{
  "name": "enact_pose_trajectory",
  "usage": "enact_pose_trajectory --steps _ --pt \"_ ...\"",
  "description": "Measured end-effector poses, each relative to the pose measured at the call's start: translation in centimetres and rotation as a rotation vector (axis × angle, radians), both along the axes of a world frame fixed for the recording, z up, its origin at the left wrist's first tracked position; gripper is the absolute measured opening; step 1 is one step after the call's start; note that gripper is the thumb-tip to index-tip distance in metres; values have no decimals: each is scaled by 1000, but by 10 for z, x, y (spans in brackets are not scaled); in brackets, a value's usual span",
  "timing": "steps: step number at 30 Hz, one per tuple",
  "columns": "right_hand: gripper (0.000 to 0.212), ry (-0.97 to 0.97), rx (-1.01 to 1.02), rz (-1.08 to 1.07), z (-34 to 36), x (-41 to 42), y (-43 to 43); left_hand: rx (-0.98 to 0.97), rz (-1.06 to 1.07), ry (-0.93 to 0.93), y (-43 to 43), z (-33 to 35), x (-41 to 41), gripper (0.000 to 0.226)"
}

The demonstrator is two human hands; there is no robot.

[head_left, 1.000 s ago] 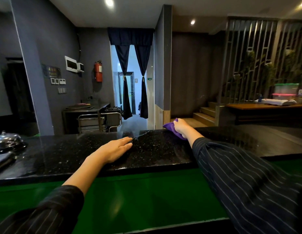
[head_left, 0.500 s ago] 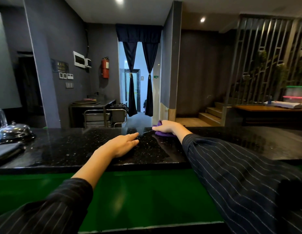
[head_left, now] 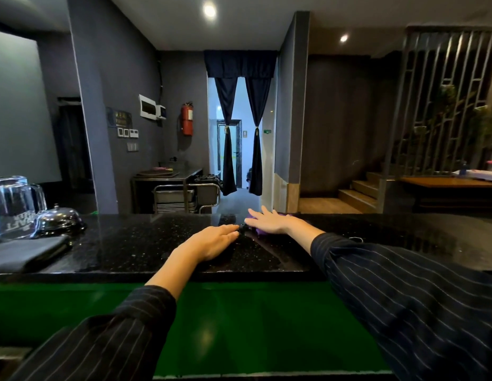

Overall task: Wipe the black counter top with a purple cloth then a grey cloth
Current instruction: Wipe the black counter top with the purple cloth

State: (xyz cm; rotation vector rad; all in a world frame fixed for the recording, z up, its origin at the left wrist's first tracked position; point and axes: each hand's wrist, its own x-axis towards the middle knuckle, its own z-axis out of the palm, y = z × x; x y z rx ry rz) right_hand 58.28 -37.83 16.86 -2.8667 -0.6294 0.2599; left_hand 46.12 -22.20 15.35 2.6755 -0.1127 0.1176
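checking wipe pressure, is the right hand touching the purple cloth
Touching: the head view shows the right hand pressed flat on the purple cloth.

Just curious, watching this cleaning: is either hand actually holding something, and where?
The right hand presses flat on the purple cloth, fingers spread, not gripping. The left hand rests empty on the black counter top.

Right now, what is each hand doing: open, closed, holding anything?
Left hand: open, flat on the black speckled counter top, holding nothing.
Right hand: open, fingers spread, pressing the purple cloth down.
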Motion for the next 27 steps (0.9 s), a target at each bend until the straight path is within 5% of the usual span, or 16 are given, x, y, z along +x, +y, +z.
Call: enact_pose_trajectory --steps 6,15,20,27 --pt "87 -79 -15 -129 -6 5 4 24 -5 2 2 0 6 46" --pt "58 -119 47 150 -4 -30 -19 89 -52 -211 11 9 -18 35" --pt "85 -94 122 -85 -4 -21 -40 195 -36 -121 30 -5 -39 42" --pt "84 -129 -9 -163 -8 -25 3 245 -10 -76 23 -2 -37 45"
